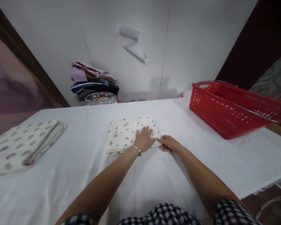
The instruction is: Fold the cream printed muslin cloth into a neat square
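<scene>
A small folded white cloth [121, 132] with scattered printed motifs lies on the white-covered table in front of me. My left hand [144, 139] rests flat on its right part, fingers spread, with a bracelet at the wrist. At the near right corner of the cloth, my right hand [168, 143] pinches the edge between thumb and curled fingers. The tip of my left thumb is close to the right fingertips. Farther left lies a larger folded cloth [21, 145] with grey, blue and red prints; neither hand touches it.
A red plastic basket [213, 115] with metal handles stands at the right of the table [84, 181]. Behind the far edge, a stack of folded fabrics [95, 84] sits against the wall. A white paper roll [129, 32] hangs on the wall.
</scene>
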### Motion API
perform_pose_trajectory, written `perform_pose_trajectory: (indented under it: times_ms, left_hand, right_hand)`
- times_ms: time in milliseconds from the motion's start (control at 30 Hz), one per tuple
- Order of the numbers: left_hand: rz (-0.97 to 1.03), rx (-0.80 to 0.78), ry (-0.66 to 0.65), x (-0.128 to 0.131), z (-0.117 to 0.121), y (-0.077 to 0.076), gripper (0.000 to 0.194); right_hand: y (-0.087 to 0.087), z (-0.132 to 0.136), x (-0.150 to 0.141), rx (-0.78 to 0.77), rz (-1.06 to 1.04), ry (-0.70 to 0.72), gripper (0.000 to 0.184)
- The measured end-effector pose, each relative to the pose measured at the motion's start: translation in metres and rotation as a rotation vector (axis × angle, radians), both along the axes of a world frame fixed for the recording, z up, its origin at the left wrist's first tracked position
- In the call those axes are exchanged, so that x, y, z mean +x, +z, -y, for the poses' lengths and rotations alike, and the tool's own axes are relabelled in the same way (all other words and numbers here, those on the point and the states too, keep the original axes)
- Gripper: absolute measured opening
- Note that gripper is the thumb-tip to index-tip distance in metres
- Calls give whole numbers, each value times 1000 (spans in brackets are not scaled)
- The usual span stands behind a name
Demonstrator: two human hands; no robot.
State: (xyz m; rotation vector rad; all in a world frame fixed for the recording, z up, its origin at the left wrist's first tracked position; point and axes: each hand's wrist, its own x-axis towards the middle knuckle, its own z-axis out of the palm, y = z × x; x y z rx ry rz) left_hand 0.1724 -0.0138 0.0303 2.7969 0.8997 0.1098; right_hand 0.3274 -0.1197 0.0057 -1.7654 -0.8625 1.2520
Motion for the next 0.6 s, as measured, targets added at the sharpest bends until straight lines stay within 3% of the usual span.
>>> perform_pose_trajectory:
  times_ms: [133, 267, 433, 600]
  left_hand:
    - [34, 96, -38, 6, 12, -21, 62]
    - [46, 76, -44, 4, 9, -26, 63]
    - [48, -79, 12, 8, 2, -12, 57]
    - [149, -192, 161, 26, -9, 11, 36]
  right_hand:
    - [3, 4, 7, 21, -16, 21, 31]
    - [12, 0, 18, 156, 123, -117, 25]
    - [17, -21, 26, 217, 179, -130, 11]
    - [11, -47, 25, 191, 304, -138, 5]
